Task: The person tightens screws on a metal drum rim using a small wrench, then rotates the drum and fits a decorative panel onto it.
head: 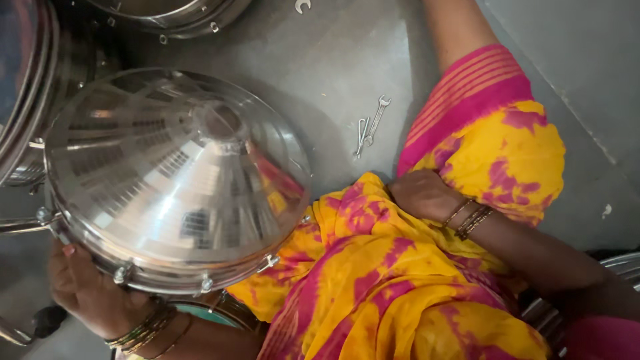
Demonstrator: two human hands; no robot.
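A large shiny steel cone-shaped lid (170,177) with bolts around its rim rests tilted against my lap. My left hand (87,290) grips its lower left rim from beneath, bangles on the wrist. Over on the right, my right hand (420,193) lies closed on the yellow and pink cloth (373,267) over my knee, also with bangles. Two small spanners (370,127) lie on the grey floor between the lid and my leg.
More steel vessels stand at the left edge (27,87) and at the top (173,13). Another spanner (302,5) lies at the top. A steel rim (623,263) shows at the right edge. Grey concrete floor (333,60) lies around.
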